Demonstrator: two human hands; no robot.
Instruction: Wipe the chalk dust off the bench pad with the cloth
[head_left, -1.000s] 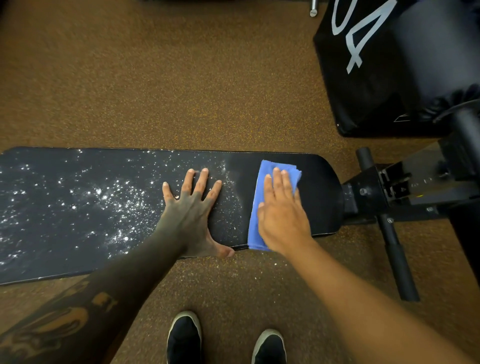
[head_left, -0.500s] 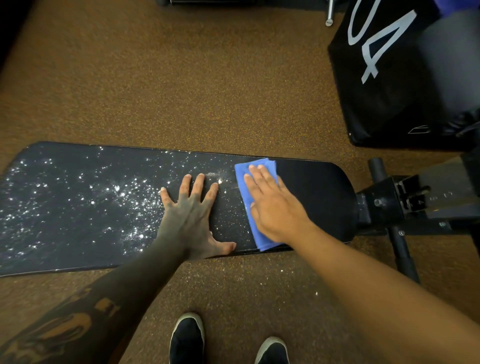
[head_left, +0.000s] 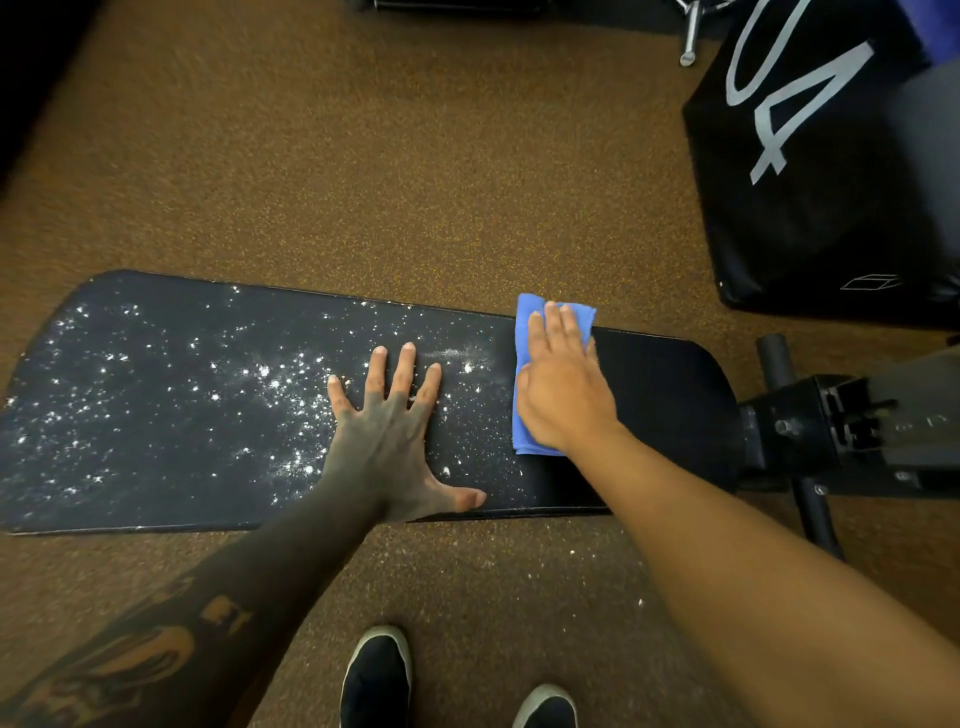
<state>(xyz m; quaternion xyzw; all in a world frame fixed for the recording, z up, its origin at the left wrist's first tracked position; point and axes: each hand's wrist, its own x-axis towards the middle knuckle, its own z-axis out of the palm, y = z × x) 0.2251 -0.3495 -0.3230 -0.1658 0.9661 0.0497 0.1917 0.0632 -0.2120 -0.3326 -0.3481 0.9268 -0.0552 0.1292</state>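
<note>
A long black bench pad (head_left: 665, 415) runs across the view. White chalk dust (head_left: 270, 384) speckles its left and middle parts; the right end looks clean. A folded blue cloth (head_left: 524, 322) lies on the pad right of centre, its far edge reaching past the pad's far rim. My right hand (head_left: 563, 395) presses flat on the cloth, fingers together, covering most of it. My left hand (head_left: 389, 431) rests flat on the dusty pad just left of the cloth, fingers spread, holding nothing.
The bench's black metal frame (head_left: 831, 431) sticks out at the right end. A large black padded box (head_left: 831, 171) with white numerals stands at the upper right. Brown speckled floor (head_left: 363, 156) surrounds the bench. My two dark shoes (head_left: 376, 680) are at the bottom, with chalk flecks nearby.
My right hand has slid the cloth away from me, from the pad's near edge to its far edge. My left hand has stayed planted. The view has drifted slightly.
</note>
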